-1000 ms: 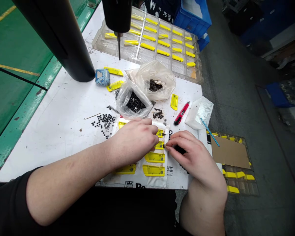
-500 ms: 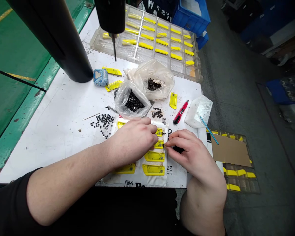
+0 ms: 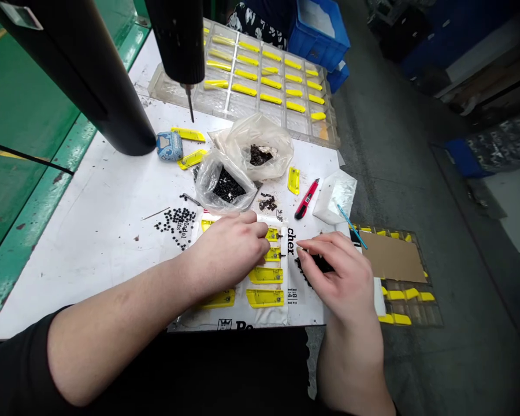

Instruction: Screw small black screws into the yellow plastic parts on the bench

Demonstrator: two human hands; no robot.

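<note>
My left hand (image 3: 231, 248) lies over the yellow plastic shells, its fingers curled down with the tips at the left end of one yellow shell (image 3: 272, 255). Its palm hides other shells. Small black pieces jut from the right ends of the two upper shells. Below, two more yellow shells (image 3: 266, 275) lie on the white pad (image 3: 277, 315). My right hand (image 3: 340, 268) is to the right of the pad, thumb and forefinger drawn together; anything between the tips is too small to see. Beneath it is a heap of small black parts (image 3: 323, 263).
Two plastic bags of black parts (image 3: 227, 188) stand behind the pad. A red utility knife (image 3: 307, 199) and a white block (image 3: 335, 196) lie right. Above the table hangs a screwdriver (image 3: 188, 86), near a black column (image 3: 125, 104). A divided tray (image 3: 238, 107) of yellow shells is at the back.
My right hand has drawn away from the shell's right end, moving right over the black heap. A black piece now shows at that end. My left hand stays on the shells; the view has shifted slightly.
</note>
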